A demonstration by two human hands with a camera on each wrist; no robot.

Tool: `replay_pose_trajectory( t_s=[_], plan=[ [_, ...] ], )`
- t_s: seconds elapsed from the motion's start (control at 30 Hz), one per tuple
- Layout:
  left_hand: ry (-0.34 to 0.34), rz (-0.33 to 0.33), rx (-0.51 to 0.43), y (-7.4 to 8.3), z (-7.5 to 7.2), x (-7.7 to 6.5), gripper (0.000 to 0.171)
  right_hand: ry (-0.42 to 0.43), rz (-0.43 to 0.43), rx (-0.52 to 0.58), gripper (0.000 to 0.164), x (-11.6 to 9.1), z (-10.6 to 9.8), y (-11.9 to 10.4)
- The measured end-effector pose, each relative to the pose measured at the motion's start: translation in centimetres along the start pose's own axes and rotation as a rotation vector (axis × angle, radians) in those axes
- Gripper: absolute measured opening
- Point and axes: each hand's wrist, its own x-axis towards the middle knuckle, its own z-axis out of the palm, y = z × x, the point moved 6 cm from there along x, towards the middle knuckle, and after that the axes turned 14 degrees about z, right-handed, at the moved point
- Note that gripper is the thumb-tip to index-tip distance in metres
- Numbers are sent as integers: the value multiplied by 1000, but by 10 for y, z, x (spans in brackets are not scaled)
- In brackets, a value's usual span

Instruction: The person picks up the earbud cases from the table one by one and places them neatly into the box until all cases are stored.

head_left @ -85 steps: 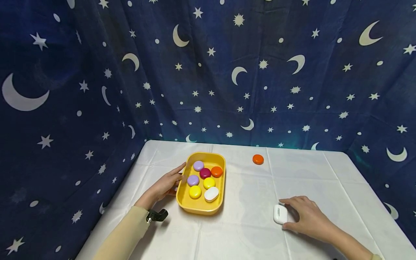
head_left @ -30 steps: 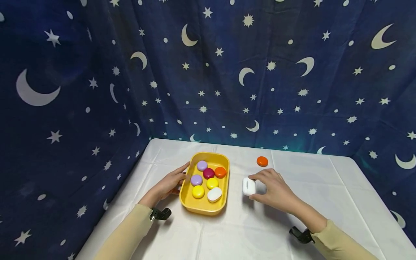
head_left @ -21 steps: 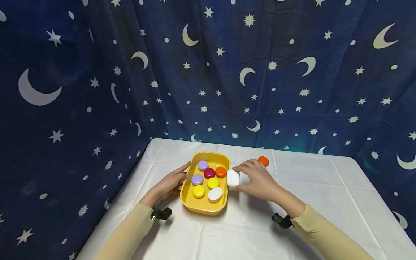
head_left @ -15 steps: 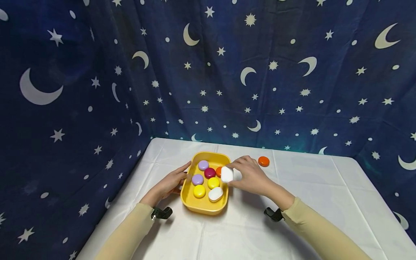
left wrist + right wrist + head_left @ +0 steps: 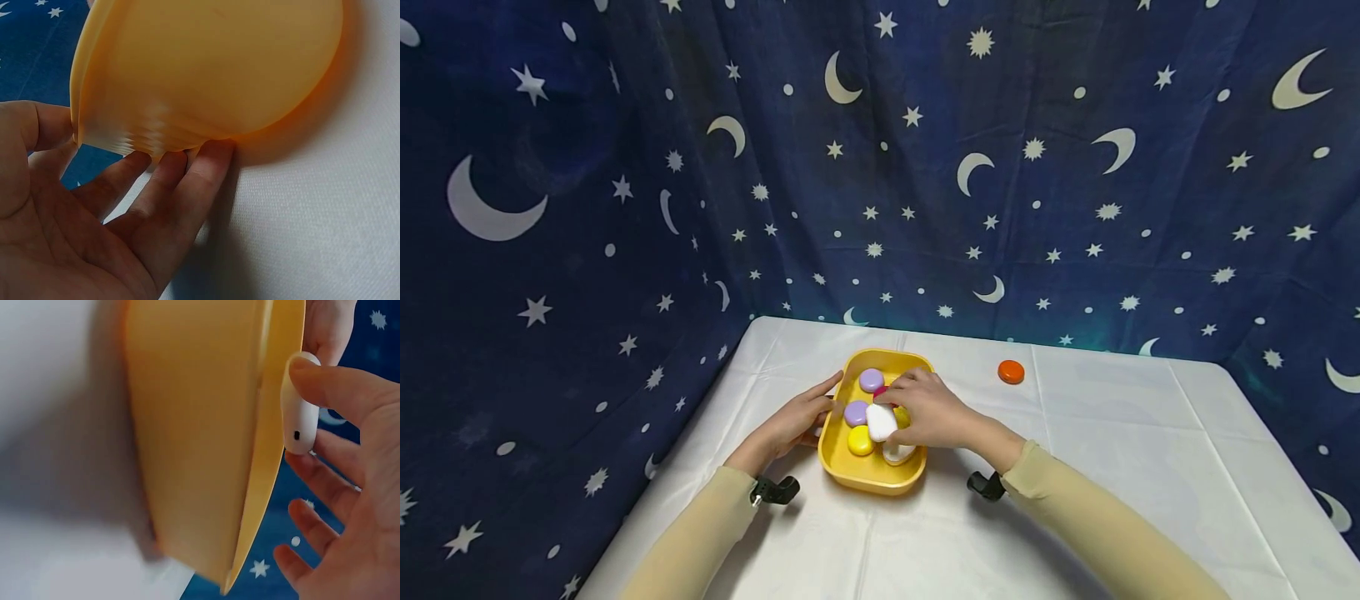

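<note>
A white earbuds case is pinched between the thumb and fingers of my right hand, over the inside of a yellow tray. In the right wrist view, the case shows a small dark port at one end, near the tray's rim. My left hand touches the tray's left side; in the left wrist view its fingertips rest against the outer wall. Inside the tray lie lilac discs, a yellow disc, a magenta disc and a white oval piece. My right hand hides other contents.
An orange disc lies on the white tablecloth, to the right of the tray. Behind the table hangs a dark blue curtain with moons and stars, and it also runs along the left side.
My right hand has carried the earbuds case leftward from the right side of the table to over the tray. My left hand has stayed at the tray's side. The view has shifted slightly.
</note>
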Motion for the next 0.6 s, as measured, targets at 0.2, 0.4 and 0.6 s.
replay_pose_trajectory(
  t_s=[0.2,0.4,0.6],
  plan=[
    [-17,8,-4,-1,1,0,67,-84,-61,5,61,2,9,-17],
    [-22,5,3,-1,1,1,68,-113,-80,39,61,1,8,-21],
    [-1,-6,9,-1,0,1,68,-80,-48,64,59,0,1,-12]
  ],
)
